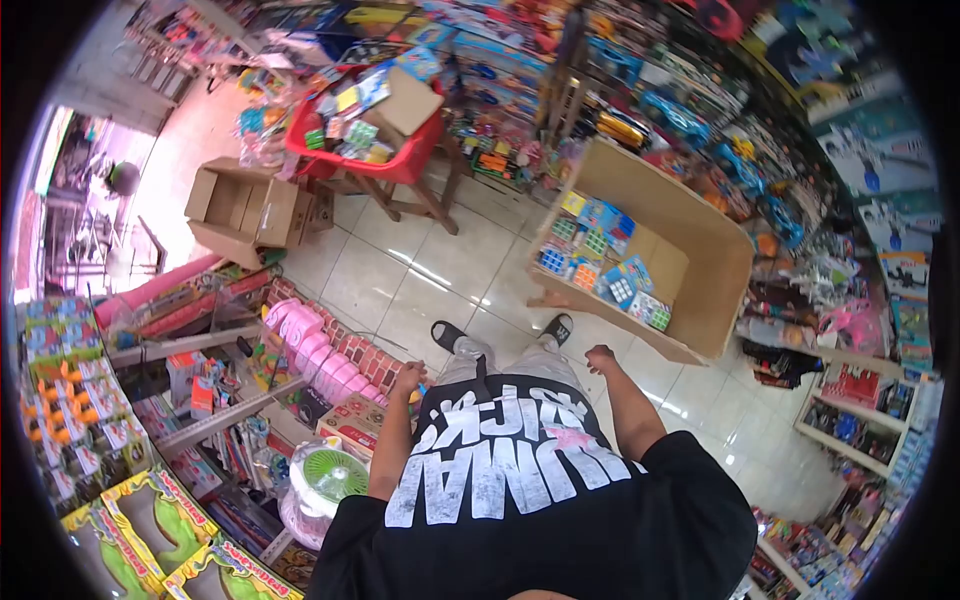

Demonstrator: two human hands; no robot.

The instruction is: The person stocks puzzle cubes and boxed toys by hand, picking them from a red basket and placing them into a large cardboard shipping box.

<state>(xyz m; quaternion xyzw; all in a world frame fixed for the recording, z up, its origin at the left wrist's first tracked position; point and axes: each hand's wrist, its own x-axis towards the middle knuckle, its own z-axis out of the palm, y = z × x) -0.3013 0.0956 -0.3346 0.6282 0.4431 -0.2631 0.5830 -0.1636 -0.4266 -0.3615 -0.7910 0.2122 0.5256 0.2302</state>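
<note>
My left hand (411, 378) hangs low beside my black shirt, its fingers curled, with a small blue thing showing at it that is too small to name. On the other side, my right hand (600, 360) hangs over the tiled floor with its fingers apart, holding nothing. Ahead and to the right, a large open cardboard box (690, 215) holds several puzzle cubes, among them a white-faced cube (621, 289) and an orange-faced cube (585, 275). A red basin (405, 165) on a wooden stool holds more cubes and packets.
An open cardboard box (235, 200) sits near the doorway. Pink stacked items (315, 345) and a green-and-white fan (330, 470) stand at the left. Toy shelves line both sides. The wooden stool's legs (432, 205) rest on the floor ahead.
</note>
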